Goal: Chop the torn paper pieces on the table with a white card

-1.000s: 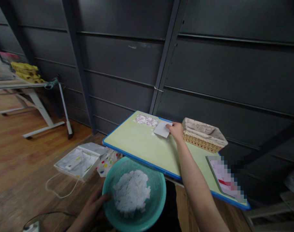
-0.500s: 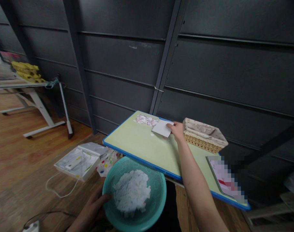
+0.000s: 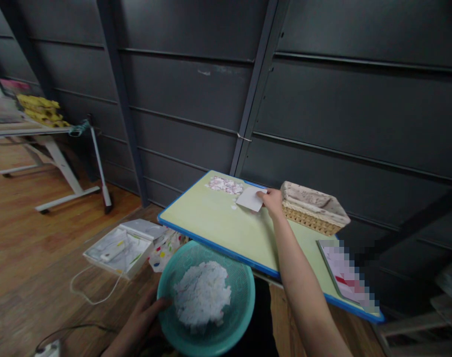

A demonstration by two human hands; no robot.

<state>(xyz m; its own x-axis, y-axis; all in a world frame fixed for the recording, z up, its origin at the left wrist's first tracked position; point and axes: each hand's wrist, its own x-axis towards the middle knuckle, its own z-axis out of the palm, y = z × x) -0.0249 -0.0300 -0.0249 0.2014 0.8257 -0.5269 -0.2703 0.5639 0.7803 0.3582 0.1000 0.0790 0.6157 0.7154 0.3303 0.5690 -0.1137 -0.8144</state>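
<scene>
My right hand [image 3: 271,201] pinches a white card [image 3: 251,198] by its right edge, just above the pale green tabletop [image 3: 214,218]. Left of the card, a flat patch of small paper scraps [image 3: 226,185] lies near the far edge, with a few loose bits beside it. Below the table's near edge, my left hand [image 3: 153,307] grips the rim of a teal plastic colander [image 3: 244,317], thumb over the rim and the other fingers hidden. A heap of white torn paper pieces [image 3: 202,295] fills the middle of the colander.
A cloth-lined wicker basket [image 3: 313,210] stands at the table's far right. Nearer lies a book-like flat item [image 3: 341,272], partly pixelated. An open white box [image 3: 119,250] with a cable sits on the floor at left. A dark panelled wall [image 3: 188,94] rises behind the table.
The white card has shifted slightly to the right and turned a little in my right hand, uncovering more loose bits beside it. My left hand and the colander have barely moved.
</scene>
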